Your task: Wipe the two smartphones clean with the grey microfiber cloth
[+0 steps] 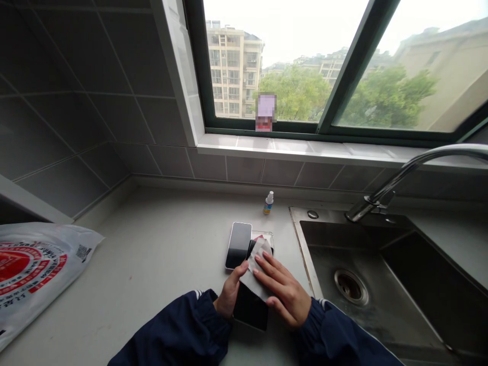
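My left hand (229, 292) grips a dark-screened smartphone (249, 309) by its left side, thumb along the edge, tilted above the counter. Across its upper part lies a light grey cleaning cloth (252, 285) with zigzag edges. My right hand (286, 291) presses this cloth onto the screen with its fingers stretched out over it. A second smartphone (239, 246) with a pale frame lies on the counter just beyond my left hand. Partly hidden behind the cloth is a clear, flat item (270, 235) with something pinkish-red by it. A small spray bottle (268, 203) stands upright farther back.
To the right, a steel sink (305, 244) is set into the pale counter (171, 254), under a curved chrome faucet (385, 190). A white plastic bag (41, 269) with red print lies at far left. The window sill (297, 147) runs along the back above tiles.
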`<state>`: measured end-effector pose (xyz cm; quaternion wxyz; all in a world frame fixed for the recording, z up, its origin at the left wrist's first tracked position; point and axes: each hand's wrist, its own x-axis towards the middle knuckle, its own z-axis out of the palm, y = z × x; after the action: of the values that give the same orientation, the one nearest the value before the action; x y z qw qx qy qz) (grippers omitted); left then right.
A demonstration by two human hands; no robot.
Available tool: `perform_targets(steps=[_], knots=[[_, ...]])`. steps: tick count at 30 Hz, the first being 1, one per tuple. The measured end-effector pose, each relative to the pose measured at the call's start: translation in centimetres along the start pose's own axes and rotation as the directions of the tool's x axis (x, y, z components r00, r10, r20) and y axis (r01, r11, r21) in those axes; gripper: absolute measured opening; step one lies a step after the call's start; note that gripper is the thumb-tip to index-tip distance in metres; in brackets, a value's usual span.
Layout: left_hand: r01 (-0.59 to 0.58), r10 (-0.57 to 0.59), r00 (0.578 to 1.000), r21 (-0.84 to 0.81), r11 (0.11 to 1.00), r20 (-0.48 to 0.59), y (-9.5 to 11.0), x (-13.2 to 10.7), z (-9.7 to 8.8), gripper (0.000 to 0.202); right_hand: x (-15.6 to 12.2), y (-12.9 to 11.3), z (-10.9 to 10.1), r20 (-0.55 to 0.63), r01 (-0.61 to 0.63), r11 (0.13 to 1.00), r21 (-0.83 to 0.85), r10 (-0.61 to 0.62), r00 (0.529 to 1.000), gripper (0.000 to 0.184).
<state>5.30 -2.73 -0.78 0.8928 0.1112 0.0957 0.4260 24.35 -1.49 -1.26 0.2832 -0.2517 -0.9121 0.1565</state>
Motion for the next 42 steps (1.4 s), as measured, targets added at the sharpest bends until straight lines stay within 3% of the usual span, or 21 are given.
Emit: perform_targets(steps=[11,17,23,34,40,42], knots=[[0.097,-0.098,0.993,-0.027,0.995,-0.058,0.2,0.1,0.0,0.051,0.1,0.1,0.1,0.002,-0.013,1.0,0.021,0.013,1.0,0.059],[0.038,-0.037,0.999,0.01,0.999,-0.035,0.2,-0.1,0.4,0.053,-0.2,0.1,0.1,0.028,-0.062,0.992,-0.11,0.066,0.997,0.057],[0.202,-0.203,0.979,0.054,0.978,0.021,0.7,-0.8,-0.5,0.06,-0.2,0.1,0.1,-0.039,-0.11,0.973,-0.204,0.105,0.994,0.052],[0.311,-0.321,0.945,0.135,0.941,0.063,2.0,-1.2,0.2,0.067,0.0,-0.3,-0.4,-0.022,-0.089,0.986,-0.139,0.087,0.996,0.052],[0.362,-0.386,0.917,0.196,0.911,0.102,1.7,-1.1,0.0,0.086,0.1,-1.3,-0.8,0.029,0.0,0.997,-0.083,0.003,1.0,0.056],[0.337,-0.36,0.929,0.199,0.92,0.091,1.2,-0.7,0.0,0.089,0.2,-1.6,-1.0,0.029,0.034,0.997,-0.073,-0.031,0.999,0.058]])
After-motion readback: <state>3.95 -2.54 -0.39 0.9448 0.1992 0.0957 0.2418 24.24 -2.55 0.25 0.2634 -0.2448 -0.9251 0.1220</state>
